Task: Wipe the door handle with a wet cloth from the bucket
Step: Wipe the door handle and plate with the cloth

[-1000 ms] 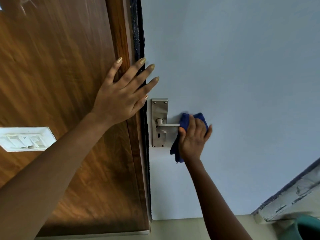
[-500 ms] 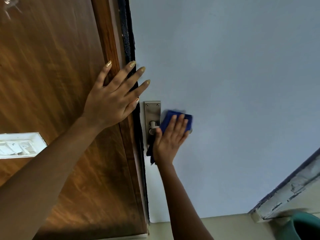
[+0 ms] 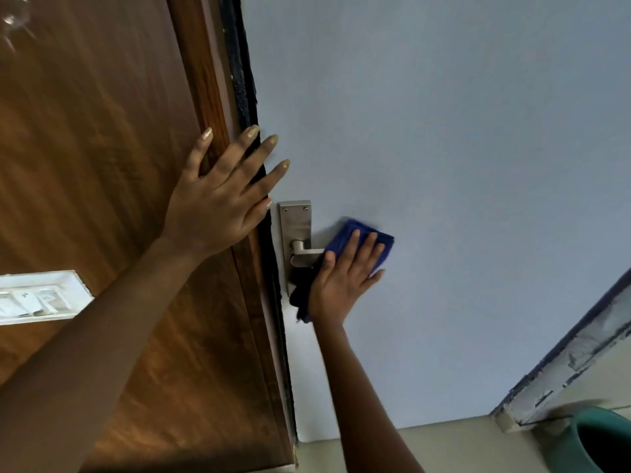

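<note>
The pale blue door (image 3: pixel 444 165) is filling most of the view, extending above and to the right of the right-hand grip. The brown wooden panel (image 3: pixel 95 165) is occupying the area to the left of both grips, with a dark seal strip (image 3: pixel 244 97) running along the gap between panel and door. The floor (image 3: pixel 444 445) is showing below the right forearm. A white switch plate (image 3: pixel 37 297) is sitting on the wooden panel, well to the left of the left-hand grip and lower. The green bucket (image 3: pixel 601 442) is standing on the floor, far below and to the right of the right-hand grip, only partly in view.

The left hand (image 3: pixel 218 213) is lying flat with fingers spread, pressing against the panel edge; its fingertips are reaching across the seal strip onto the door. It is gripping nothing.

The right hand (image 3: pixel 341 278) is pressing flat, fingers extended and held together, on the blue cloth (image 3: pixel 348 235). The cloth is lying between the palm and the door handle (image 3: pixel 304 256), covering the outer end of the lever; a dark fold of cloth is hanging below the heel of the palm. The metal backplate (image 3: pixel 295 220) is sitting just to the left of this grip, and its lower part is hiding behind the cloth.
</note>
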